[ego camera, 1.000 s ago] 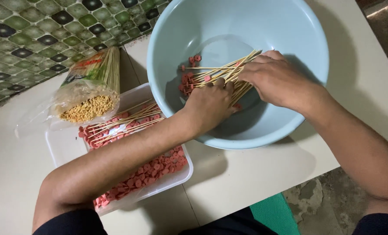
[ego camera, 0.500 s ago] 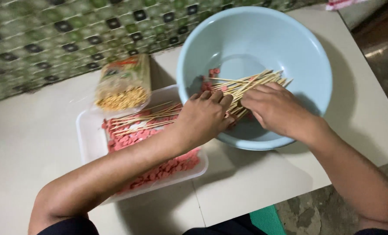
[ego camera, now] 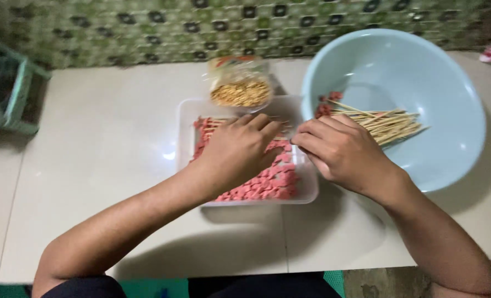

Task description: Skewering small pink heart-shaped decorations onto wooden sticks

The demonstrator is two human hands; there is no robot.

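White glossy tabletop (ego camera: 102,165) carries a wide pale-blue plastic basin (ego camera: 449,83) holding a bundle of thin bamboo skewers (ego camera: 386,122). Beside it a clear rectangular tray (ego camera: 306,190) holds pink sausage slices (ego camera: 262,185). Left hand (ego camera: 237,149) rests on them, fingers curled; right hand (ego camera: 344,152) seems to pinch something, though blur hides what.
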